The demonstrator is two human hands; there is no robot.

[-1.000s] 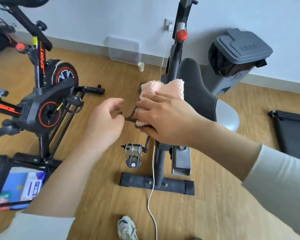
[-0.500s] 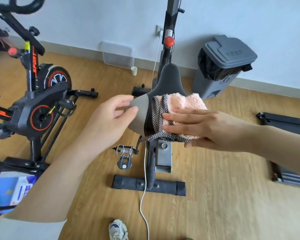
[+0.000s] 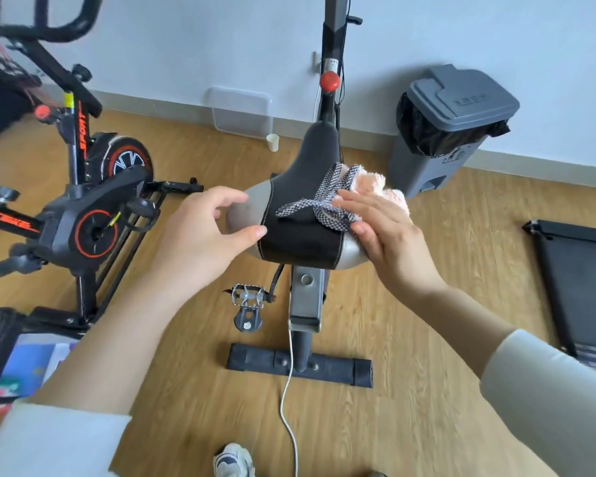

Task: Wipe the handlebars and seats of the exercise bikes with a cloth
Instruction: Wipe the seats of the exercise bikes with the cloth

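Risk, judged: bunched cloth [image 3: 372, 184] may slide off the rounded seat [image 3: 303, 235], and its loose trim may snag.
Seat: padded, smooth black middle, grey sides, stitched seams.
Cloth: fluffy pink, checked woven trim, lying on the seat's right side.
Grip: right hand [image 3: 389, 232] flat-fingered, pressing the cloth; left hand [image 3: 203, 232] curled round the seat's grey left edge.

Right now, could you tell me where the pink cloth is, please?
In the head view, the pink cloth lies on the right half of the bike seat, pressed under the right hand's flat fingers, in front of the grey bin.
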